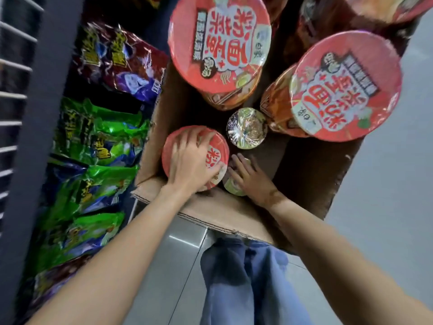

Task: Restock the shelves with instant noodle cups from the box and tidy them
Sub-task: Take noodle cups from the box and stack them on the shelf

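Left hand (191, 160) gripped a red noodle cup (216, 151) at the box's (210, 213) 8 o'clock. Right hand (249, 177) clasped a green cup (230, 187) at its 3 o'clock.

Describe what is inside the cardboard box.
The cardboard box holds red-lidded noodle cups, two green-lidded cups and both hands. The cups hide its far bottom.

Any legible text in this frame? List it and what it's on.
"粉": red lid under the left hand.
"面线", "粉": upside down on the top lid.
"粉": rotated on the right lid; other big characters unclear.
Small lid print, snack bags: too blurred.
Box: no print visible.
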